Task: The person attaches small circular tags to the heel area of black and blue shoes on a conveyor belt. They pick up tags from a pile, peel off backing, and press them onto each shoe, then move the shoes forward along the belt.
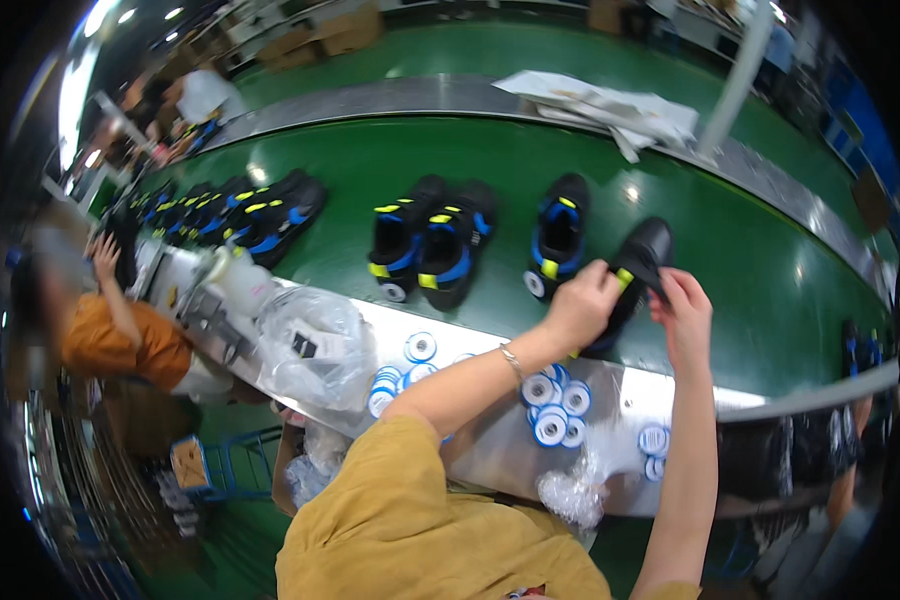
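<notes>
A black shoe (649,243) with a yellow tab stands on the green belt, its toe pointing away from me. My left hand (582,306) is closed on its left side, near the opening. With fingers pinched, my right hand (684,312) grips a dark flap or strap at the shoe's right side. My hands partly cover the shoe's heel and opening. Just left of it rests another shoe (560,225), black with blue and yellow trim, with a round white disc (535,284) at its heel.
A pair of similar shoes (455,245) stands farther left, with several more shoes (280,220) beyond. The metal ledge (485,435) near me carries several blue-rimmed discs (551,425), a plastic bag (315,345) and crumpled clear plastic (573,490). A co-worker in orange (130,340) is at left.
</notes>
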A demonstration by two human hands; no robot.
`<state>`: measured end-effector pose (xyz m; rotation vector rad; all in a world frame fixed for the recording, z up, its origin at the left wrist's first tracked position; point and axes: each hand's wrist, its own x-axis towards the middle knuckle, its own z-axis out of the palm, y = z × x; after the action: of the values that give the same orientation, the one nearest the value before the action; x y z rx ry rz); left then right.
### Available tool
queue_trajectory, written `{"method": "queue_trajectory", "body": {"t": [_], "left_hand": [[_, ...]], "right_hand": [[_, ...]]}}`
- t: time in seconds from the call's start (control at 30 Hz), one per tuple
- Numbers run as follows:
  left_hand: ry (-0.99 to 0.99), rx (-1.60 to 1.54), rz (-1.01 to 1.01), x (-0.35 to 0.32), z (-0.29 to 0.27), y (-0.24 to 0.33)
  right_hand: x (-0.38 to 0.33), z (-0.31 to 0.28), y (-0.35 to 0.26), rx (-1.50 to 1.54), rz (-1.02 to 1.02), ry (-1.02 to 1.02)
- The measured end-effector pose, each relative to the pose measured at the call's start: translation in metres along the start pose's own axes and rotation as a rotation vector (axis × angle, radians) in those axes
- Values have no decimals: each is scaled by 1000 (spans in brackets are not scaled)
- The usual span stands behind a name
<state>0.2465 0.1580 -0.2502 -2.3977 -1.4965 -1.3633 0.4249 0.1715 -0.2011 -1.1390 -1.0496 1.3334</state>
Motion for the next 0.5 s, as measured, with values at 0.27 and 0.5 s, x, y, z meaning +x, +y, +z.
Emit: {"method": "queue_trajectory", "body": {"t": [0.27,0.5], "left_hand": [[122,-39,-7,-19,-19,-15],[109,4,-13,-19,-18,-20]], "right_hand": [[3,17,3,16,96,-47],[-7,12,19,64,83,-48]]}}
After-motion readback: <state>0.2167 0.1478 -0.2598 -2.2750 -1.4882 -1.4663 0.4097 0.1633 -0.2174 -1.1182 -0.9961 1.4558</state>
